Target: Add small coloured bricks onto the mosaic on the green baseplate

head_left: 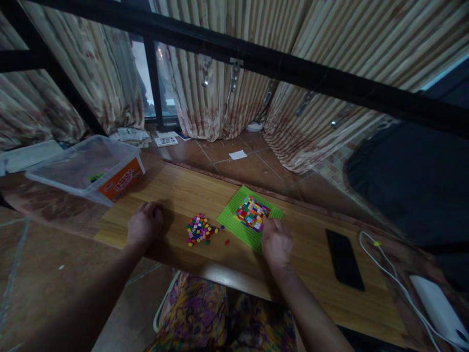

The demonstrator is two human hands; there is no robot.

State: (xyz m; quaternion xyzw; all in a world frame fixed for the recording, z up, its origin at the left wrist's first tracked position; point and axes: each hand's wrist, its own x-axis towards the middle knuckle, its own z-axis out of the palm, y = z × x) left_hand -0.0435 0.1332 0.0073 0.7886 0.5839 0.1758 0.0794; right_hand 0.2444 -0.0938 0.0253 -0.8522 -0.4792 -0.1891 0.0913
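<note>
A green studded baseplate [252, 240] lies on the wooden table, carrying a multicoloured block of small toy bricks [252, 213]. My right hand [277, 240] is over the plate's right side, its curled fingers at the right edge of the brick block. Whatever those fingertips hold, if anything, is hidden. To the left of the plate is a loose pile of small coloured bricks [199, 229], with a red brick [227, 242] lying apart from it. My left hand [145, 222] rests closed on the table, left of the pile, with nothing visible in it.
A clear plastic box [84, 166] with an orange label stands at the table's left end. On the right lie a black phone [345, 259], a white cable [399, 286] and a white device [439, 313]. Beyond the table hang striped curtains [220, 98] behind a dark frame.
</note>
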